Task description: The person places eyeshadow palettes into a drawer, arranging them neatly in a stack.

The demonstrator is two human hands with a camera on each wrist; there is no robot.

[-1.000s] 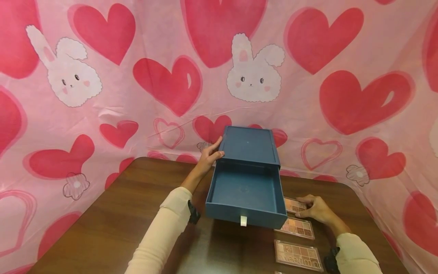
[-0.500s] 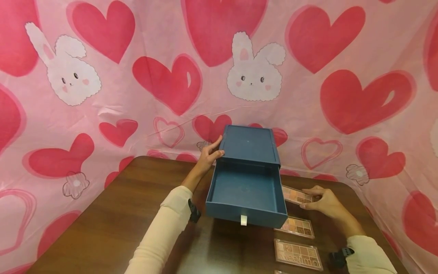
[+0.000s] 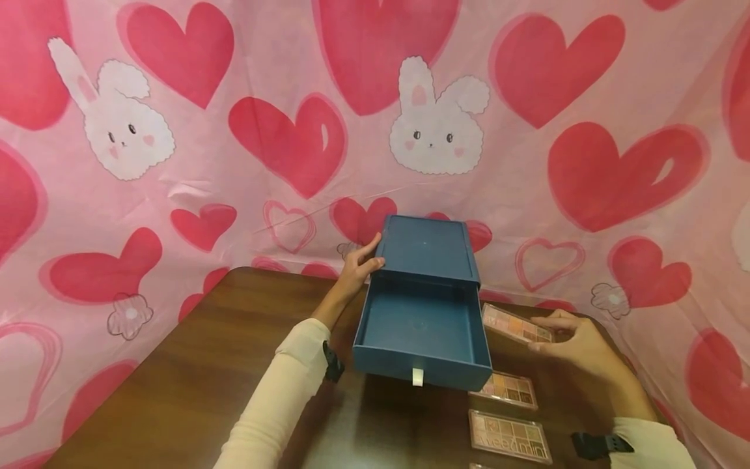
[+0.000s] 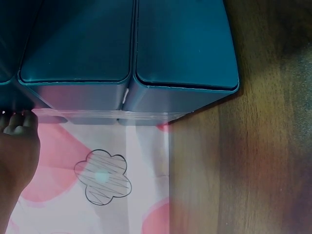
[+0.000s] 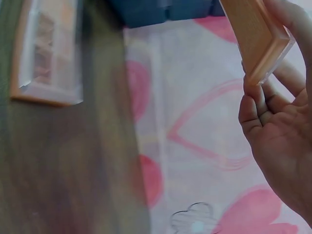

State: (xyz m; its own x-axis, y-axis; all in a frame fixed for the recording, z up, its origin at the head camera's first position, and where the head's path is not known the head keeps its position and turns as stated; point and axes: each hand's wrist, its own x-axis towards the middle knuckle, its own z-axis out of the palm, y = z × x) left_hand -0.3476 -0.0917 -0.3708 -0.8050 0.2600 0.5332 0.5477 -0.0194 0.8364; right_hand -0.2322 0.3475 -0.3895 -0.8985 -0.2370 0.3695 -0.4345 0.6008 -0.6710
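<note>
Near the table's far side stands a blue drawer unit (image 3: 426, 246), its top drawer (image 3: 418, 322) pulled out and bare inside. My left hand (image 3: 355, 268) rests on the unit's left side, thumb at the top edge; its lower fingers look partly hidden in the left wrist view. My right hand (image 3: 577, 342) pinches an eyeshadow palette (image 3: 515, 324) by its right end, just right of the drawer. In the right wrist view the palette (image 5: 258, 39) is tilted and raised off the table. Two more palettes, one (image 3: 506, 389) partly behind the drawer and one (image 3: 510, 435) nearer, lie flat.
A brown wooden table (image 3: 193, 384) bears everything. Another palette's edge (image 3: 480, 466) shows at the bottom of the head view. A pink cloth (image 3: 281, 78) with hearts and bunnies hangs close behind the table. Blue tiers of the unit (image 4: 185, 44) fill the left wrist view's top.
My right hand has lifted the palette off the table and brought it up and right, its near end tilting down. The left hand and drawer unit have stayed put.
</note>
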